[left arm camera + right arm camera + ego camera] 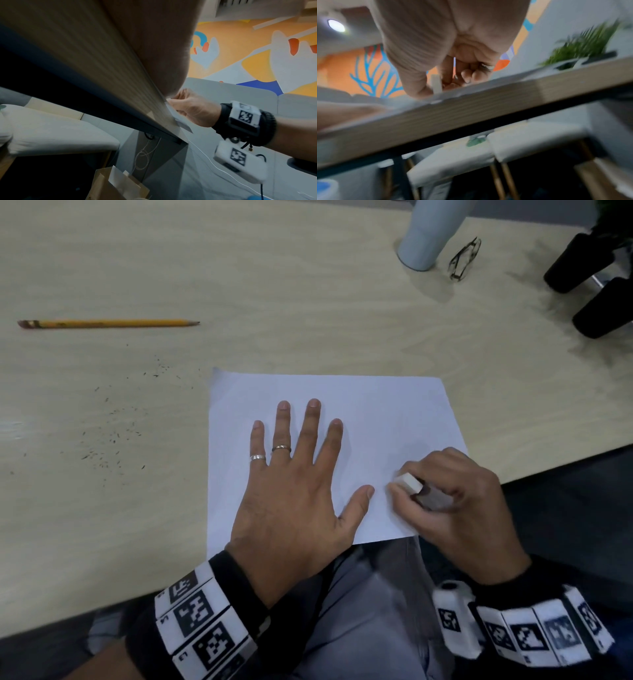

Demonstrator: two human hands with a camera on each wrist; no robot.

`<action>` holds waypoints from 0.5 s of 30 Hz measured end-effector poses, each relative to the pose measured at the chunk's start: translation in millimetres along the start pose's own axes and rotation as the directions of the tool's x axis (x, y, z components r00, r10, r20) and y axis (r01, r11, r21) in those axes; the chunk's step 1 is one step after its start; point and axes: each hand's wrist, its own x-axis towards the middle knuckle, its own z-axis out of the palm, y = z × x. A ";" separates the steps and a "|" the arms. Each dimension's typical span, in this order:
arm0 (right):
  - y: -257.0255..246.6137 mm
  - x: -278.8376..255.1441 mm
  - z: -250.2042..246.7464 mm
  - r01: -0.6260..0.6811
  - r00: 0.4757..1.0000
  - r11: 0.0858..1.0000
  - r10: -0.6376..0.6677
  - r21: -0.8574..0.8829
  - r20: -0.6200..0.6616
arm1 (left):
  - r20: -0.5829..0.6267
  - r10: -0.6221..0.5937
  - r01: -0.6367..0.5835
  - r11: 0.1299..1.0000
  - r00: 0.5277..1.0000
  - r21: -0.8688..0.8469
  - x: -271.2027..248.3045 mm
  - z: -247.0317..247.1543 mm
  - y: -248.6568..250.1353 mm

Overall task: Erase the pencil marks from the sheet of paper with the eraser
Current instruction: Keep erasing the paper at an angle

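- pale wood table [308,302] near its front edge, colourful mural on the wall behind in the wrist views
- right hand [459,498] is curled round a white eraser [409,482], thumb and fingers pinching it, one end pressed down on the sheet of paper [376,412] in its lower right part
- eraser's long axis looks like it runs from the palm toward the left hand's thumb, working end pointing left and a bit away from the person
- left hand [294,474] lies flat on the sheet, fingers straight and spread, pinning it; thumb tip sits just beside the eraser tip, not touching as far as i can tell
- right hand is the one on the job, the left is just the clamp
- can't make out any pencil marks on the sheet from the head view, too faint or already gone, so my guess is it's late in the rubbing
- further out: pencil [109,323] lying well to the left, dark eraser crumbs [113,433] scattered on the table between it and the sheet, a pale blue tumbler [428,237] and glasses [464,260] at the far side
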 end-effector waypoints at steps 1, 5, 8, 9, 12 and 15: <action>5.9 1.1 -0.1 -0.031 0.999 0.999 0.031 0.031 -0.008 | 0.002 0.000 0.000 1.000 1.000 0.002 0.6 -0.1 0.1; 31.3 19.1 -14.7 -0.146 0.977 0.987 0.134 -0.064 -0.163 | 0.004 0.000 -0.001 1.000 1.000 0.011 -1.0 -1.0 0.4; -8.3 20.2 3.3 -0.024 0.999 0.999 0.023 -0.026 -0.036 | 0.001 0.001 -0.001 1.000 1.000 0.000 -1.3 -0.8 0.5; -16.9 17.1 11.2 0.013 1.000 1.000 -0.013 -0.011 0.001 | 0.002 0.000 0.000 1.000 1.000 0.005 -1.3 -0.5 0.4; 9.6 26.7 8.0 -0.097 0.993 0.994 0.100 0.050 -0.068 | 0.006 -0.003 0.003 1.000 1.000 0.012 -0.6 -0.8 0.8; 18.4 33.4 1.0 -0.139 0.979 0.990 0.137 -0.005 -0.152 | 0.002 -0.003 0.003 1.000 1.000 0.008 -1.5 -1.3 0.6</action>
